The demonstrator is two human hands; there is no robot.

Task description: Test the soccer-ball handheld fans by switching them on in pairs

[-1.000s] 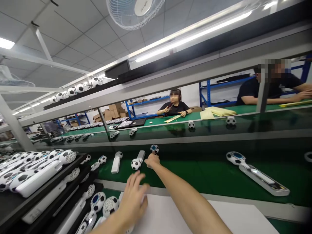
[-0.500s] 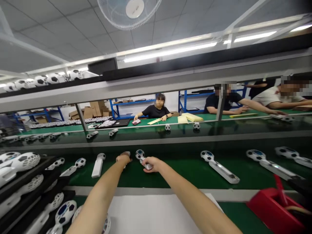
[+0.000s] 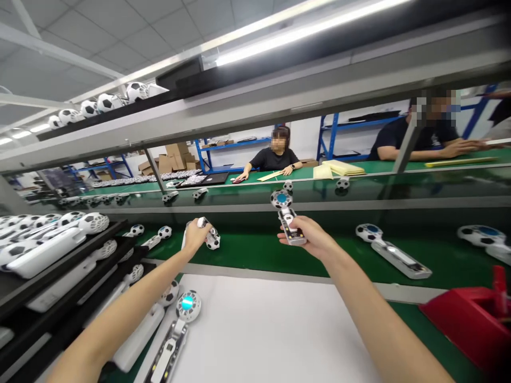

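My right hand (image 3: 309,236) is shut on the open handle (image 3: 289,227) of a football-headed handheld fan, whose blue-centred head (image 3: 281,199) points up and away from me. My left hand (image 3: 195,236) grips a white handle, with a small football-patterned head (image 3: 213,241) showing beyond my fingers. Below my left forearm, another fan with a glowing blue centre (image 3: 188,303) lies on a white sheet (image 3: 271,330), its handle (image 3: 169,348) open. A white handle casing (image 3: 138,338) lies beside it.
Black racks (image 3: 59,271) of white fan parts stand at the left. Fans (image 3: 393,252) lie on the green conveyor belt (image 3: 339,260), and a red holder (image 3: 471,316) sits at the lower right. Behind a metal shelf, co-workers (image 3: 275,154) sit at a further belt.
My hands have moved apart and risen from the belt, each holding its fan. A fan with a blue centre now lies on the white sheet. The view has tilted.
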